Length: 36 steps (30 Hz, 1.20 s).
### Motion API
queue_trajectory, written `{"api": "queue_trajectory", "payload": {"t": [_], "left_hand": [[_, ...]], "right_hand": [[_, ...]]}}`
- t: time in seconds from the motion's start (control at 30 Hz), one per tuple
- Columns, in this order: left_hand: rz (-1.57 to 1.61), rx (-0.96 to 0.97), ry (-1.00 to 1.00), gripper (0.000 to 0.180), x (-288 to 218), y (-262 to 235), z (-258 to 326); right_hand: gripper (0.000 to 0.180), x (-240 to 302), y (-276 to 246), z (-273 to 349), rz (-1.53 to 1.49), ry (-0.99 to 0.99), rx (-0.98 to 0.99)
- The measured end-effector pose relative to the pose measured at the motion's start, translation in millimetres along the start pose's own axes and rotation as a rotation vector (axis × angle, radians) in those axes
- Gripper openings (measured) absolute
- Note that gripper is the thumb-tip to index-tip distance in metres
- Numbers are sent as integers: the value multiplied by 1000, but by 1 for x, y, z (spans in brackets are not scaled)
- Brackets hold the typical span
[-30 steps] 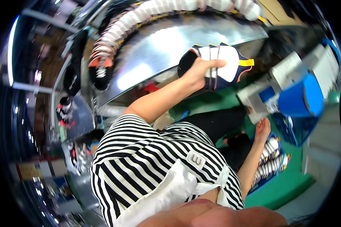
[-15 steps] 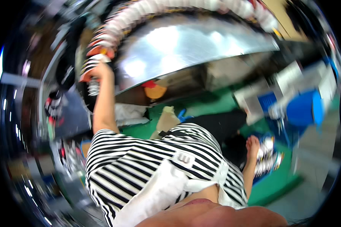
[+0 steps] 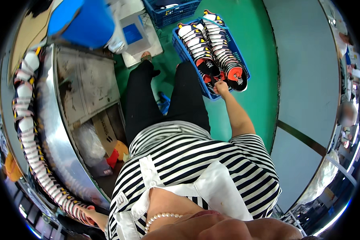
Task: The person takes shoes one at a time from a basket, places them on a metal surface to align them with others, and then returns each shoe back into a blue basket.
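Note:
At the lower left, my left hand [image 3: 91, 216] is closed on the near end of a long curved row of nested shoe uppers [image 3: 40, 166] lying along a shiny metal table [image 3: 52, 120]. These uppers are white, black and orange. My right arm reaches forward to a blue plastic basket [image 3: 238, 50] on the floor. Inside it lie two long stacks of similar shoe uppers [image 3: 220, 46]. At the basket's near end my right hand [image 3: 221, 87] is closed, beside the stacks' ends. What its fingers grip is hidden.
A blue bin [image 3: 82, 24] and a white box [image 3: 135, 36] stand ahead, left of a second blue basket [image 3: 172, 15]. Under the metal table, an open shelf holds a clear plastic bag [image 3: 88, 144] and a cardboard piece [image 3: 105, 130]. A grey work surface [image 3: 304, 72] runs along the right.
My view has swung right, toward the basket. My right hand, open beside the shoe stacks before, is now closed at the basket's near end. My left hand stays at the row's end.

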State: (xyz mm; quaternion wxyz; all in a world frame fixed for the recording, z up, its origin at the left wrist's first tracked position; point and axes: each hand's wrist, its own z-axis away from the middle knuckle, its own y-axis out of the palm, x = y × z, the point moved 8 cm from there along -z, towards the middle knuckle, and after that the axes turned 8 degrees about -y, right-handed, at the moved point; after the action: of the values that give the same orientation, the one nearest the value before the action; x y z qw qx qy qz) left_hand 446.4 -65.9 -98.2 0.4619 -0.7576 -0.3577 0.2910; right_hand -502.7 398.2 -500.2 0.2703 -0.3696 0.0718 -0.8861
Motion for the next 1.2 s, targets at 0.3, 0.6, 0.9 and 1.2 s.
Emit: {"api": "queue_trajectory", "payload": {"t": [0.3, 0.6, 0.9, 1.2], "left_hand": [[346, 1222, 1401, 36, -326, -93, 589], [515, 1369, 1826, 108, -560, 46, 1029], [517, 1676, 2187, 60, -533, -7, 1122], [1299, 1378, 2417, 82, -458, -273, 923]], "right_hand": [[73, 10, 77, -128, -466, -6, -92], [65, 38, 135, -240, -981, -192, -182], [47, 39, 105, -251, -1198, -48, -90], [56, 192, 51, 23, -978, -150, 398]]}}
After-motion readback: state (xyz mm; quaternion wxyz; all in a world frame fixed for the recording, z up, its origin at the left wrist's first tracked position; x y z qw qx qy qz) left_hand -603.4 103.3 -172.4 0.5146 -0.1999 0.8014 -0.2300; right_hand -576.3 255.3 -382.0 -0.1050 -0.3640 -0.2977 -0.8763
